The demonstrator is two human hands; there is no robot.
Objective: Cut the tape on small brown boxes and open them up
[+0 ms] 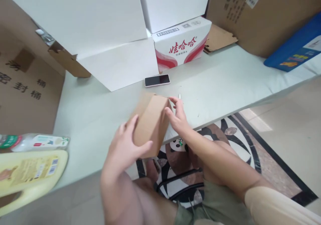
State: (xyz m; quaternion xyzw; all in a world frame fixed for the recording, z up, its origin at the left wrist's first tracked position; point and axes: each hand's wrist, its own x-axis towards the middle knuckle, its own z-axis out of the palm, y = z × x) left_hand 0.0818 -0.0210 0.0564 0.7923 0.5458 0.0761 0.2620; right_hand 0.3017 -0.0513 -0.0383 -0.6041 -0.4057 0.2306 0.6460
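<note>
Both hands at the near edge of the tabletop. Left hand spread along the left side of a small brown cardboard box, thumb laid over the near part; right hand has thumb and fingers at its far right corner. Grip: both hands closed about the box between them.

Box tilted, near end out over the edge; whether its underside touches the tabletop, cannot tell. Plain faces, paler on top, shaded on the right; far left part blurred, left side partly hidden by the hand.

Near left: yellow jug with printed label, clear plastic bottle just beyond. Below the edge, patterned floor.

Past the box: smartphone, dark screen up, close to the white boxes that block the middle of the far side. Red-and-white water carton beside them, a white box above. Flattened cardboard to its right. Large brown cartons flank left and right; blue container before the right one.
</note>
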